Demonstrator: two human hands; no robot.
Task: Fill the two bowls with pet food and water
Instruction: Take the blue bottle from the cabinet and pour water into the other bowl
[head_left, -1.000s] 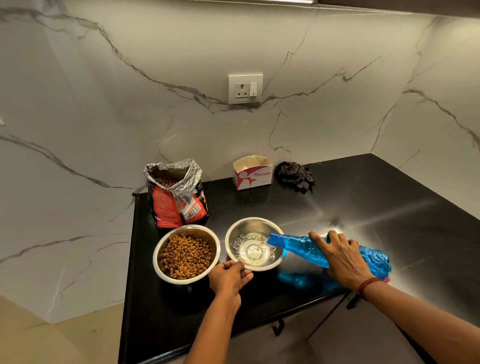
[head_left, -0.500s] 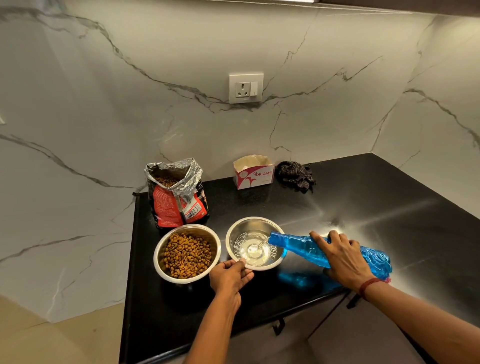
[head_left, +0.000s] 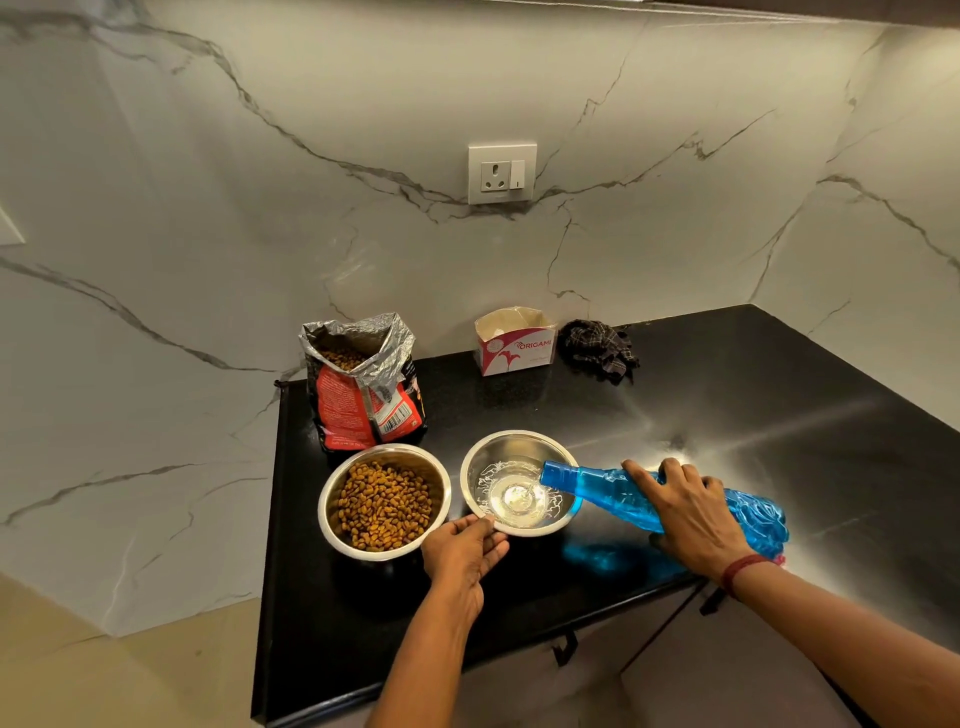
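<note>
**Now pouring: water runs into the second bowl**

Low in the frame, just right of centre, the water bowl (head_left: 511, 444) stands on the black table (head_left: 753, 395). It is a steel bowl holding a shallow, rippled pool of water (head_left: 517, 499). The person's left grip (head_left: 460, 551) comes up from the bottom edge and is clamped on this bowl's near rim, thumb on top and fingers curled beneath.

From the lower right, the right grip (head_left: 685, 512) is wrapped over the middle of the blue bottle (head_left: 608, 491). The bottle lies tipped almost flat, its open neck over the bowl's right rim. A thin stream falls from the neck to the middle of the pool. A red band (head_left: 740, 566) circles that wrist.

Just left of the water bowl, nearly rim to rim with it, stands the food bowl (head_left: 415, 454), filled with brown kibble (head_left: 382, 512).

Behind the food bowl, the pet food bag (head_left: 363, 400) stands upright. It is red, its silver-lined top is torn open, and kibble shows inside.

Further back, along the marble wall (head_left: 208, 234), an open white-and-red carton (head_left: 514, 343) sits with a crumpled dark checked cloth (head_left: 602, 351) just to its right. A white socket (head_left: 501, 174) is set in the wall above them, at upper centre.
</note>
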